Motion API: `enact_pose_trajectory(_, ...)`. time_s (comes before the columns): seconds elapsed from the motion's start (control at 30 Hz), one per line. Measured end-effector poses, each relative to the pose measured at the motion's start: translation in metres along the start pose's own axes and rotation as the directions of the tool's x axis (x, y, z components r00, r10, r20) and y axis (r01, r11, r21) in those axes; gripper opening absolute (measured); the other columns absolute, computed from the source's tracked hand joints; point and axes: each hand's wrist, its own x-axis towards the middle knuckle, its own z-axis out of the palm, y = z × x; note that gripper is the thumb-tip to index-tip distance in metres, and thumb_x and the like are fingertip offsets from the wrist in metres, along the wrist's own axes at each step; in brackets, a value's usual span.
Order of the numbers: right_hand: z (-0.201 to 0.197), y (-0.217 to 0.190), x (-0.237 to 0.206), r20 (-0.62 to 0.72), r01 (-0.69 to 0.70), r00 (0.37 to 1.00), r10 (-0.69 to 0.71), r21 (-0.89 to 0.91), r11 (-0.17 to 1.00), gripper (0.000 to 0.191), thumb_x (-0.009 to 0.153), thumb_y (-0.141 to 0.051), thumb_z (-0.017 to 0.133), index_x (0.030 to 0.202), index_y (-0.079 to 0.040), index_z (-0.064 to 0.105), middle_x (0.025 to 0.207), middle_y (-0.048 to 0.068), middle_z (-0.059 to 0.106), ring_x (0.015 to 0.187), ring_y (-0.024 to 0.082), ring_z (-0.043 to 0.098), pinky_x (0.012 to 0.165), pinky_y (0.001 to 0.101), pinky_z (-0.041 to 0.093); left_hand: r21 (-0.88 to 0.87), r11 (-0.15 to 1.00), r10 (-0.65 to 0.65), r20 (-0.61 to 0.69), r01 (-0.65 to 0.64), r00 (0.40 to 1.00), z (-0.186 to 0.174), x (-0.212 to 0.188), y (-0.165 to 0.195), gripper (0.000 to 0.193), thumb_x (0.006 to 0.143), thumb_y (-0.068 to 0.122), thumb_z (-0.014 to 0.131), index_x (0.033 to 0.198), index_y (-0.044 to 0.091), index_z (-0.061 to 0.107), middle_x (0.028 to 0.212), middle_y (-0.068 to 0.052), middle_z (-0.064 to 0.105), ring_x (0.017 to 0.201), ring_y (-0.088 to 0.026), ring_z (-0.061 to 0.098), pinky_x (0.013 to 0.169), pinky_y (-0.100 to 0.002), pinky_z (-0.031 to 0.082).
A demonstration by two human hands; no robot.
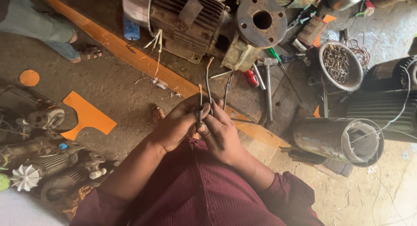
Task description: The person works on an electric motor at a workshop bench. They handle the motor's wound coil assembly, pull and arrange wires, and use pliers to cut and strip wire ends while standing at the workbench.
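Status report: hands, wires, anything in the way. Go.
Left hand and right hand both pinching wires. Wires upright, close together. Motor ahead, clear of hands.

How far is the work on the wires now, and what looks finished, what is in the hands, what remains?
Looks done: the big motor lies on the floor with loose wire ends hanging out. In hand: the left hand and right hand together hold thin dark wires pointing up. Left, probably: the hammer and screwdriver lie unused beside the motor. I cannot tell how complete the wiring is.

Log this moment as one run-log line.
left hand: grips wires | right hand: grips wires | motor: ahead on floor
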Motion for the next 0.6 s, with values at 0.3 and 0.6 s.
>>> enact_pose_trajectory(0.3, -0.026, 0.018, -0.022, -0.118, 0.18, 0.973, -0.201, -0.164, 0.97, 0.032, 0.108, -0.035, 0.052, 0.11, -0.004, 0.061, 0.137, 0.018, 0.059, 0.127, 0.038, 0.056, 0.109, 0.0499, 0.044, -0.311, 0.909, 0.208, -0.237, -0.277, 0.949, -0.018, -0.009, -0.029, 0.018, 0.1, 0.03, 0.06, 0.109, 0.016, 0.053, 0.091, 0.001, 0.06, 0.099, -0.017, 0.063, 0.094, -0.035, 0.055)
enact_pose_trajectory(0.6, -0.155, 0.077, -0.078, -0.699, 0.321, 0.663, 0.268, 0.589, 0.742, 0.035, 0.126, -0.03, 0.042, 0.112, -0.003, 0.059, 0.087, 0.007, 0.064, 0.073, 0.016, 0.06, 0.07, 0.0336, 0.054, -0.151, 0.927, 0.266, -0.383, -0.344, 0.885, -0.078, -0.052, -0.043, 0.019, 0.112, 0.03, 0.051, 0.111, 0.011, 0.054, 0.085, -0.001, 0.051, 0.088, -0.019, 0.056, 0.097, -0.042, 0.05)
